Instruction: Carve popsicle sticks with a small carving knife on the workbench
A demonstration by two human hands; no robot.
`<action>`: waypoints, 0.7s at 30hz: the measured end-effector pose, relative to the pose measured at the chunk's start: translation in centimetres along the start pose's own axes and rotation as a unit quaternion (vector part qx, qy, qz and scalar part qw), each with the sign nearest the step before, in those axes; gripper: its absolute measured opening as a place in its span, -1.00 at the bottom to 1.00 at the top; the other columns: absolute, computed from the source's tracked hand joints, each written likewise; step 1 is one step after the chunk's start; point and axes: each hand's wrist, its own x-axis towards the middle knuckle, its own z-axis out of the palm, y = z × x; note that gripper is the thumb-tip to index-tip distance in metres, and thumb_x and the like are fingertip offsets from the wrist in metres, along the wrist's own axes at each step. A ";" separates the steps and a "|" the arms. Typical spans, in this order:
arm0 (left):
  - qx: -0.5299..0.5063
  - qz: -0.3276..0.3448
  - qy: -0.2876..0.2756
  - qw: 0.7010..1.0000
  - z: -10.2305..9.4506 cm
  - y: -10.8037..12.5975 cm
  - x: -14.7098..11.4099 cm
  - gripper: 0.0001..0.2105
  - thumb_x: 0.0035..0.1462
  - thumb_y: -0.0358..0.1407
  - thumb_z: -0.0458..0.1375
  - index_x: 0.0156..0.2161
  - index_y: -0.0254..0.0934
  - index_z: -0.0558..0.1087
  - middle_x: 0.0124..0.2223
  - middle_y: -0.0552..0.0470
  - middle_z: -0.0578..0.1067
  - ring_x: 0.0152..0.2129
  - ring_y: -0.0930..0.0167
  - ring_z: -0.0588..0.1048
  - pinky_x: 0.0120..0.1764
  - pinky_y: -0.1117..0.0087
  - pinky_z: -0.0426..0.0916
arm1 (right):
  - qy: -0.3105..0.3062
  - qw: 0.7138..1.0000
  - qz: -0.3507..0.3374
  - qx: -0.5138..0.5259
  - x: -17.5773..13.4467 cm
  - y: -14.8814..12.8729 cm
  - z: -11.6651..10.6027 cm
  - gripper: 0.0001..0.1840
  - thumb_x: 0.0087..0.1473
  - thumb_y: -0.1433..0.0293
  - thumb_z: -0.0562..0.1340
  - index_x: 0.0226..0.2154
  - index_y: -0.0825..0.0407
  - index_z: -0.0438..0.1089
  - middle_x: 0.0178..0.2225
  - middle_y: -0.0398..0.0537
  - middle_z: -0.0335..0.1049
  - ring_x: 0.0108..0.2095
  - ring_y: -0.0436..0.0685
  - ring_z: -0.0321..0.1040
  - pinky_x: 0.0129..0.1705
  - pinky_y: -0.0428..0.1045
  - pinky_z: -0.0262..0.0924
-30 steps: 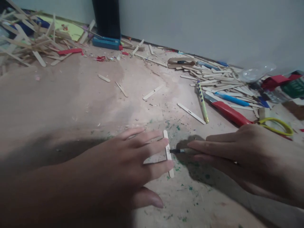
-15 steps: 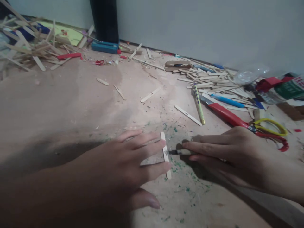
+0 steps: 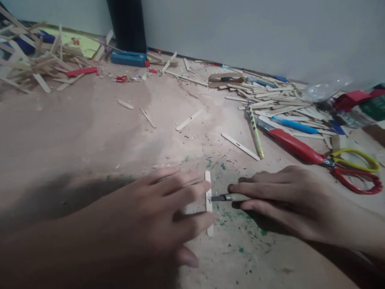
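A pale wooden craft stick (image 3: 208,206) lies lengthwise on the table in front of me, with rough marks at its middle. My left hand (image 3: 168,204) has its fingers spread, and two fingertips press the stick flat. My right hand (image 3: 276,196) pinches a small carving knife (image 3: 236,197) by its light handle. The knife's dark metal tip touches the stick's right edge at the marked middle, between the two pressing fingertips. Green flecks and shavings are scattered around the stick on the tabletop (image 3: 75,128).
Slotted craft sticks (image 3: 240,146) lie ahead, beside a yellow patterned pen (image 3: 255,130). Scissors (image 3: 355,168) and a red-handled cutter (image 3: 294,145) rest at right. Heaps of sticks (image 3: 267,100) stand right and left. A blue case (image 3: 128,58) sits by the wall.
The stick is turned slightly more upright under my left fingers. The knife tip stays against its middle, and my right hand has shifted slightly. The view has tilted a little.
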 end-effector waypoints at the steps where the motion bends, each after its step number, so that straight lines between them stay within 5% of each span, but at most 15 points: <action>1: -0.005 0.001 0.003 1.000 -0.2 -0.1 0.1 -0.56 0.93 0.06 0.12 0.44 -0.15 0.70 0.63 -0.17 0.68 0.61 0.11 0.63 0.62 0.01 0.56 | 0.000 1.000 -0.003 -0.001 -0.1 0.2 0.0 -0.56 0.90 0.23 0.15 0.12 -0.04 0.76 -0.14 0.06 0.91 -0.30 0.16 0.86 -0.33 0.00 0.65; 5: -0.040 -0.019 0.031 0.999 -0.8 0.2 0.3 -0.67 0.92 -0.28 0.11 0.06 -0.15 0.73 0.43 -0.01 0.82 0.52 0.27 0.66 0.66 0.19 0.46 | -0.001 1.000 -0.009 -0.001 -0.8 0.5 -0.2 -0.60 0.87 0.36 0.15 0.22 0.00 0.75 0.02 0.14 0.95 -0.18 0.21 0.93 -0.30 0.00 0.69; 10: -0.077 -0.114 0.050 0.989 -1.4 1.2 0.6 -0.80 0.73 -0.46 0.20 0.05 -0.12 0.64 0.00 0.10 0.78 -0.10 0.31 0.71 0.07 0.19 0.58 | 0.030 0.999 0.012 0.020 -1.4 0.1 0.4 -0.58 0.86 0.32 0.13 0.32 -0.05 0.71 0.04 0.16 0.95 -0.14 0.28 0.94 -0.34 0.06 0.70; 17: -0.069 -0.108 0.039 0.991 -1.3 0.7 0.4 -0.68 0.69 -0.53 0.11 -0.01 -0.08 0.64 -0.06 0.15 0.77 -0.13 0.33 0.73 0.07 0.24 0.61 | 0.033 0.997 0.003 0.063 -1.8 0.4 0.8 -0.56 0.90 0.30 0.11 0.51 -0.23 0.62 -0.09 -0.08 0.87 -0.24 0.13 0.84 -0.29 0.01 0.66; 21: -0.147 -0.144 0.028 0.978 -1.6 0.4 0.1 -0.70 0.79 -0.38 0.12 0.07 0.00 0.69 -0.04 0.24 0.81 -0.16 0.43 0.77 0.14 0.43 0.71 | 0.038 0.995 0.032 0.084 -2.7 0.9 1.0 -0.46 0.89 0.26 0.15 0.68 -0.41 0.51 -0.16 -0.15 0.78 -0.31 0.15 0.76 -0.31 0.07 0.63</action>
